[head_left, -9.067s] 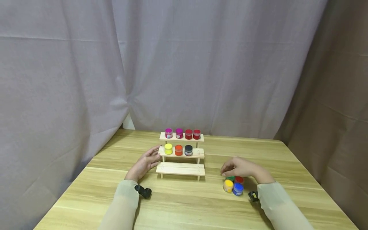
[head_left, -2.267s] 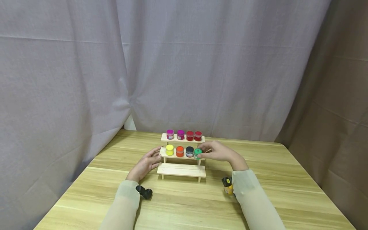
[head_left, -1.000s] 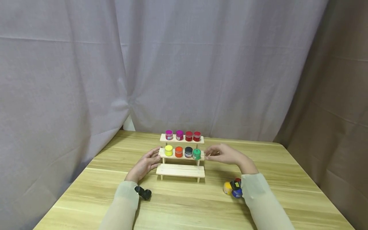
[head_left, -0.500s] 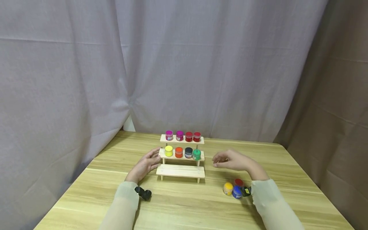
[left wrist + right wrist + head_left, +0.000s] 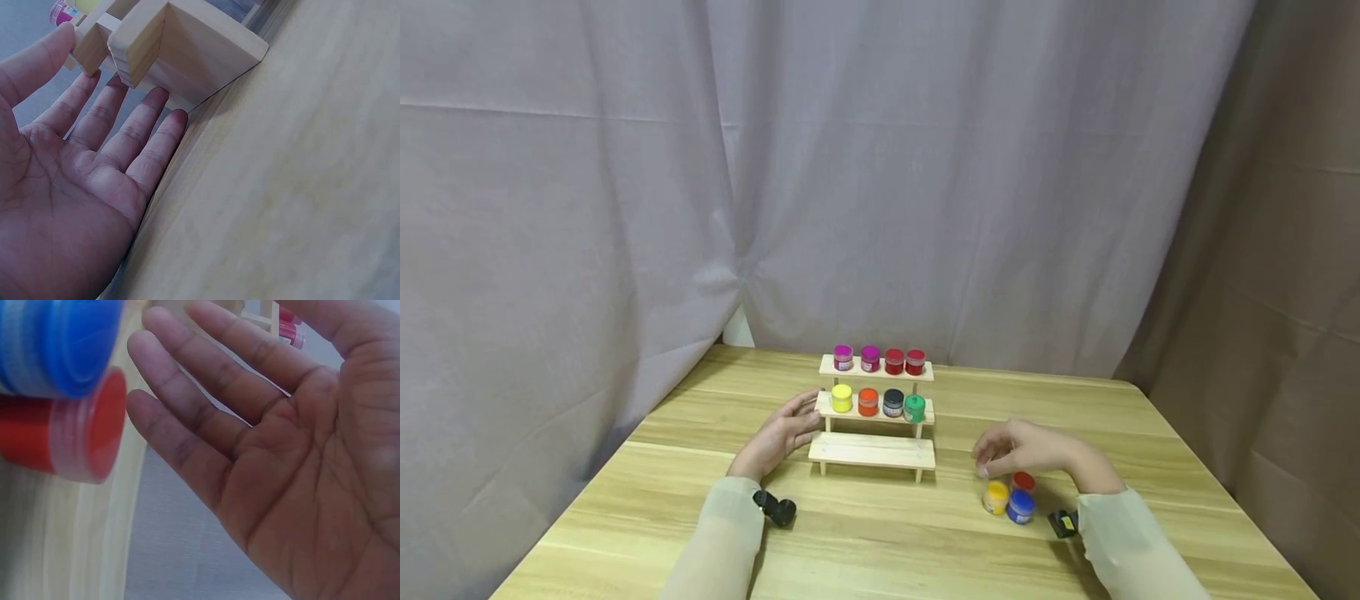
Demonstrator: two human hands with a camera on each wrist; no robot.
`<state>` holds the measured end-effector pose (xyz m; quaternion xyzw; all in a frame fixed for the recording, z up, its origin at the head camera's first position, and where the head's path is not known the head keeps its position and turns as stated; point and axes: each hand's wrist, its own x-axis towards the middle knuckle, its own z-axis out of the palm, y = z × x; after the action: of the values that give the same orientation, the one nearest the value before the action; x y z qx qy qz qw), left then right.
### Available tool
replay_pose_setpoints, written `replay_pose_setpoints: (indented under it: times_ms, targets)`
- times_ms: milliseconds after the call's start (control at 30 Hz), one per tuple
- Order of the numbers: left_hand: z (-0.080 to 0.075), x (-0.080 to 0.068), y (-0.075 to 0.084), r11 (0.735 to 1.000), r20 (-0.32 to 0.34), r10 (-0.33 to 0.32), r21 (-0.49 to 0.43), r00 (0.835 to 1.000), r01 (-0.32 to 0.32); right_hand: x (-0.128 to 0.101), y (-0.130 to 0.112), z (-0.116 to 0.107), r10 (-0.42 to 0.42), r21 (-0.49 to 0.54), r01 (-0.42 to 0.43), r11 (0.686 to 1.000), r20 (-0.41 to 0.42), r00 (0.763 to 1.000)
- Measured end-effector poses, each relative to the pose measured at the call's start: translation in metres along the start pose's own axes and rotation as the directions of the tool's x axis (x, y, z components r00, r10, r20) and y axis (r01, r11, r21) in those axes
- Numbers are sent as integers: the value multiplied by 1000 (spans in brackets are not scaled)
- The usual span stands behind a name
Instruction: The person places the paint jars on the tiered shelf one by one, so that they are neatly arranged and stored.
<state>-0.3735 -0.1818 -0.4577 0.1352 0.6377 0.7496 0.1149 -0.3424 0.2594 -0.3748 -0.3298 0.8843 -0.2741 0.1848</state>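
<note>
The right hand [image 5: 1026, 450] is hovering, fingers loosely apart and holding nothing, just over three paint jars [image 5: 1009, 495] near the table's [image 5: 880, 533] right edge — the left hand [image 5: 778, 435], fingers straight, is touching the wooden rack's [image 5: 872, 450] left end.

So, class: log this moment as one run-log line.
left hand: open, against rack | right hand: open, above three loose jars | bottom shelf: bare

A three-tier stepped rack [image 5: 871, 451] is positioned at the centre of the table [image 5: 865, 542], with four jars on the top tier and four on the middle tier. The left hand [image 5: 778, 435] is placed against the rack's left end. Three loose jars [image 5: 1009, 497] are grouped on the table to the right of the rack, directly below the right hand [image 5: 1026, 450].
</note>
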Motion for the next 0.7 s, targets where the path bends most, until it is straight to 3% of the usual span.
replay_pose_setpoints:
  times_ms: [433,700]
  targets:
    - [3,-1,2,1000,-9,2,3,1000,-2,-1,7,14,-56,62,52,997,69,996]
    - [2,0,1,1000,15,18,2,1000,-18,4,8,20,-14,62,10,998,67,998]
